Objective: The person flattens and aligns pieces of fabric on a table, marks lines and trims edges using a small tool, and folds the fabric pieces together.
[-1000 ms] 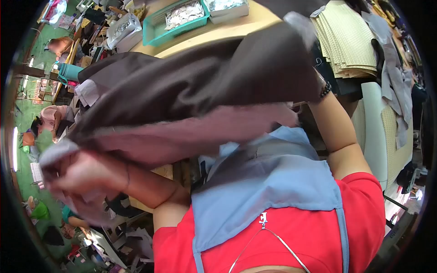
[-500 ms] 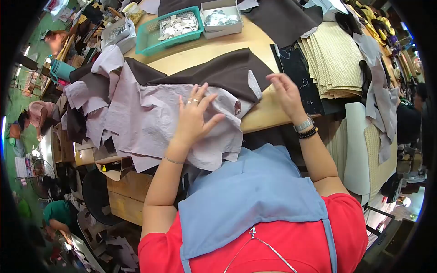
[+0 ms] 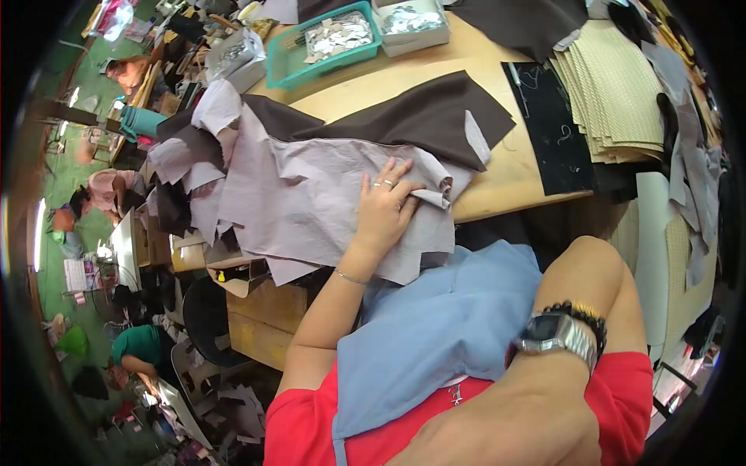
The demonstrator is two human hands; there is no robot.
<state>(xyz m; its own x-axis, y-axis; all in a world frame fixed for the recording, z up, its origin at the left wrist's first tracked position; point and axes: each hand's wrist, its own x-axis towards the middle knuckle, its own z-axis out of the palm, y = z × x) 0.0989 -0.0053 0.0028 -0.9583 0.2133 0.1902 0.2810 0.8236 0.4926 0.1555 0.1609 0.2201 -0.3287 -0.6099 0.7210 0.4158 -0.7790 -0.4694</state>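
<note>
My left hand (image 3: pixel 386 206) lies on a sewn piece of dark brown, leather-like material, pressing on its pale lilac backing (image 3: pixel 303 194). A small rolled fold (image 3: pixel 432 198) of that backing sticks out between my thumb and forefinger. The dark brown side (image 3: pixel 420 109) shows along the far edge of the piece, beyond a long seam. My right hand (image 3: pixel 513 423) is raised close to the camera, over my chest and away from the table. Its back and wrist show, with a watch and beaded bracelet, while its fingers are out of sight.
A green basket (image 3: pixel 284 74) of pale chips and a white box (image 3: pixel 412 40) of small pieces stand at the back. Right of the material are a black sheet (image 3: pixel 544 132) and stacked cream woven-pattern sheets (image 3: pixel 614 93). Other people sit working at far left.
My right hand has come back from above the table's right side to near the camera. My left thumb has closed in, and a fold of backing now shows there. The view has shifted.
</note>
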